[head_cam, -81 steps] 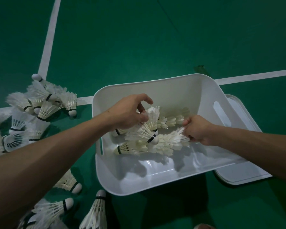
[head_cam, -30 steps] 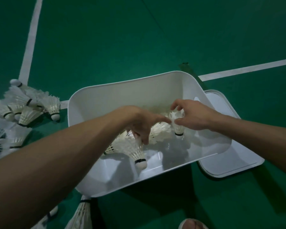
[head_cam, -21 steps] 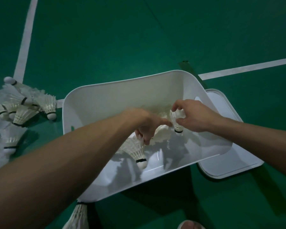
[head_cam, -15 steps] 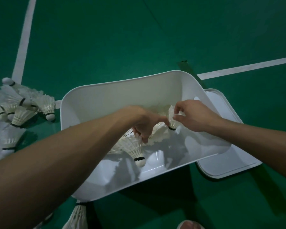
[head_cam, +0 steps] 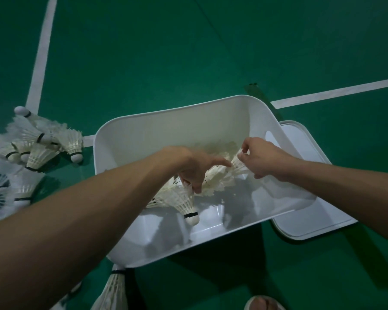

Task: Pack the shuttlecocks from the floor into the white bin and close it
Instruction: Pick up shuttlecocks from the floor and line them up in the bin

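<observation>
Nesting shuttlecocks (head_cam: 215, 182) to save room, we judge: our left hand (head_cam: 195, 168) grips a cluster (head_cam: 179, 198) inside the white bin (head_cam: 166, 130), our right hand (head_cam: 262, 161) pinches a single shuttlecock (head_cam: 241, 166); the floor pile (head_cam: 40, 151) waits at nine o'clock.

Right hand (head_cam: 262, 161) pinches 1 shuttlecock (head_cam: 239, 167) between fingertips. Left hand (head_cam: 196, 167) fingers curl round shuttlecock cluster (head_cam: 180, 198) just below them, inside white bin (head_cam: 166, 126).

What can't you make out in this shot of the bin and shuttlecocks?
Head view only.
The shuttlecocks in the bin: left hand and forearm cover several, no count possible.
The floor pile: cut off by the left edge.
The lid: partly behind the bin.
The shuttlecock in the right hand: cork hidden by fingers.
</observation>
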The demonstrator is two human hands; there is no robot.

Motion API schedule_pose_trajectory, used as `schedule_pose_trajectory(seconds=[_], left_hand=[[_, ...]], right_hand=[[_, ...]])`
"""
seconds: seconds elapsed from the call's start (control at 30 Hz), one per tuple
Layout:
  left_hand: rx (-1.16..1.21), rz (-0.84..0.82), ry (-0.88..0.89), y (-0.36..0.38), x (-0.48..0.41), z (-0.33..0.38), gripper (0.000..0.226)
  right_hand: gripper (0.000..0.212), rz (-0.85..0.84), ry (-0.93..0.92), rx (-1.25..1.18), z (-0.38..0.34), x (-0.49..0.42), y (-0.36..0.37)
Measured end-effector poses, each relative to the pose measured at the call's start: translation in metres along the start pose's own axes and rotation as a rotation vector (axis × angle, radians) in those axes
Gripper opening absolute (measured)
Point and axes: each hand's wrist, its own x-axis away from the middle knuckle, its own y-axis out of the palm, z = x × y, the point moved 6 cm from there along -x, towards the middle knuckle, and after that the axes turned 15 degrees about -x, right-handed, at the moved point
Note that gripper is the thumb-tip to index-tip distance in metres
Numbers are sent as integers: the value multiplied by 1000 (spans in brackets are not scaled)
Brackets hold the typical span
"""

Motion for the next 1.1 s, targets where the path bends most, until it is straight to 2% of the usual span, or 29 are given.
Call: schedule_pose_trajectory(seconds=[0.1, 0.23, 0.33, 0.47, 0.57, 0.73, 0.83, 1.0, 1.1], left_hand=[[-3, -5, -2, 4, 5, -4, 108], [3, 20, 7, 3, 8, -6, 108], [40, 30, 13, -2, 15, -9, 97], [183, -31, 2, 3, 25, -24, 75], [173, -114, -18, 23, 24, -34, 73], [197, -83, -1, 33, 18, -41, 67], [211, -66, 10, 28, 22, -41, 62], [313, 89, 13, 11, 37, -49, 49], [327, 176, 7, 5, 50, -52, 37]], right_hand=[[16, -25, 100, -131, 4, 1, 4], [15, -145, 240, -295, 14, 5, 27], [17, -183, 288, -389, 20, 0, 38], [19, -236, 362, -412, 29, -9, 42], [23, -242, 394, -457, 33, -15, 45], [21, -187, 472, -383, 29, -15, 45], [15, -177, 470, -288, 27, -15, 41], [7, -99, 369, -293, 21, -18, 22], [20, -25, 188, -146, 8, -12, 11]])
